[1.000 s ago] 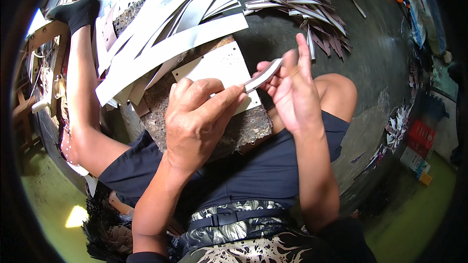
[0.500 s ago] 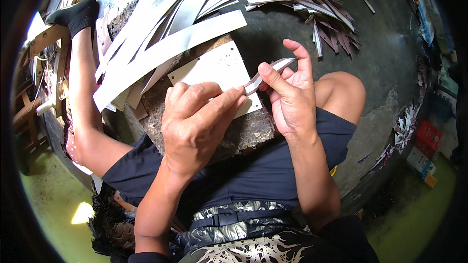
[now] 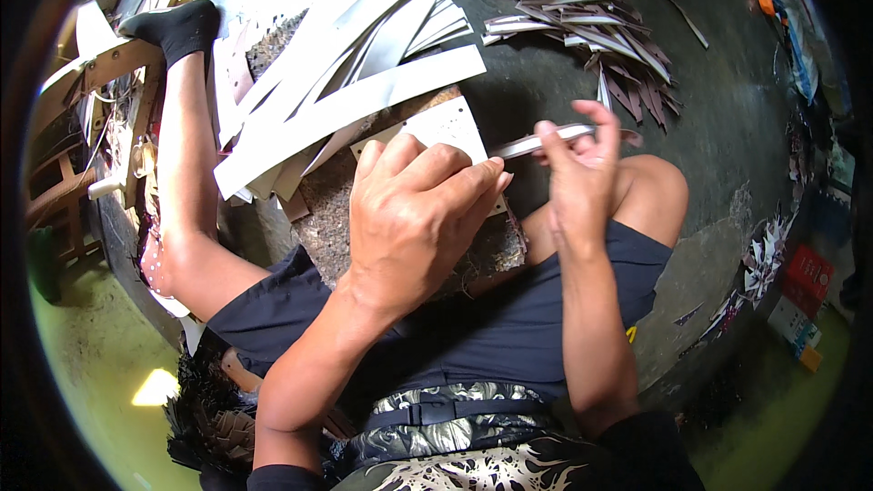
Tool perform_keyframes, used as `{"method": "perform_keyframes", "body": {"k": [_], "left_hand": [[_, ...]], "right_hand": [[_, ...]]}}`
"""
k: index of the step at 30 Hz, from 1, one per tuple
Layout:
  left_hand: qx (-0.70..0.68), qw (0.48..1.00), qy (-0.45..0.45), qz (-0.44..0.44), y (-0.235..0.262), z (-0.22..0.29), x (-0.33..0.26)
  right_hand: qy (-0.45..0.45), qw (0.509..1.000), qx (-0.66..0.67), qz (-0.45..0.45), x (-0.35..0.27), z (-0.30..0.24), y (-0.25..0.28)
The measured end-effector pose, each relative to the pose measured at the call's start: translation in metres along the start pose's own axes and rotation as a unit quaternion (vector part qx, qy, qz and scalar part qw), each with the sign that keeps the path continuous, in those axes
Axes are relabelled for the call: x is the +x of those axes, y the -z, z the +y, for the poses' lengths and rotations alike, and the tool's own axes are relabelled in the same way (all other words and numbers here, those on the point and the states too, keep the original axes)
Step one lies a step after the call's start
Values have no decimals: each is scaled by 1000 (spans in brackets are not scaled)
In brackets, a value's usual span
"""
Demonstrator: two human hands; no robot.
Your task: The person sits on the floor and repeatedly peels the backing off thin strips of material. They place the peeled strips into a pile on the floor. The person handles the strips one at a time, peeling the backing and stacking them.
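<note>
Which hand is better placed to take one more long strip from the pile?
Probably the left. The left hand rests on the block just below the strip pile, while the right hand is farther from it and its fingers pinch the small curved strip.

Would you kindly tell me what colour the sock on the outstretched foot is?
The sock is black, seen in the head view.

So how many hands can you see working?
2. The left hand presses on the white card atop the rough block; the right hand pinches a thin pale strip.
</note>
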State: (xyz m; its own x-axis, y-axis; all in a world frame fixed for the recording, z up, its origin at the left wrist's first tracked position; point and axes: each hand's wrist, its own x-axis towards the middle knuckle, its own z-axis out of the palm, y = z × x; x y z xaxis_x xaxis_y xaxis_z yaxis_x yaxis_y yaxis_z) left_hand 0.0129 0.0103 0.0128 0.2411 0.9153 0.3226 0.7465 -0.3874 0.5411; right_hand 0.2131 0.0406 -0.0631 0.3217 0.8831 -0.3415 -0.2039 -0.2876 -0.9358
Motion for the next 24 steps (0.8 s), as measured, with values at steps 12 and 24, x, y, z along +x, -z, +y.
{"method": "perform_keyframes", "body": {"k": [12,24], "left_hand": [[188,976,108,2,61,-46,26],[-60,984,162,-36,122,7,-37]], "right_hand": [[91,986,-140,10,75,-103,-3],[-46,932,31,-358,-55,-92,-24]]}}
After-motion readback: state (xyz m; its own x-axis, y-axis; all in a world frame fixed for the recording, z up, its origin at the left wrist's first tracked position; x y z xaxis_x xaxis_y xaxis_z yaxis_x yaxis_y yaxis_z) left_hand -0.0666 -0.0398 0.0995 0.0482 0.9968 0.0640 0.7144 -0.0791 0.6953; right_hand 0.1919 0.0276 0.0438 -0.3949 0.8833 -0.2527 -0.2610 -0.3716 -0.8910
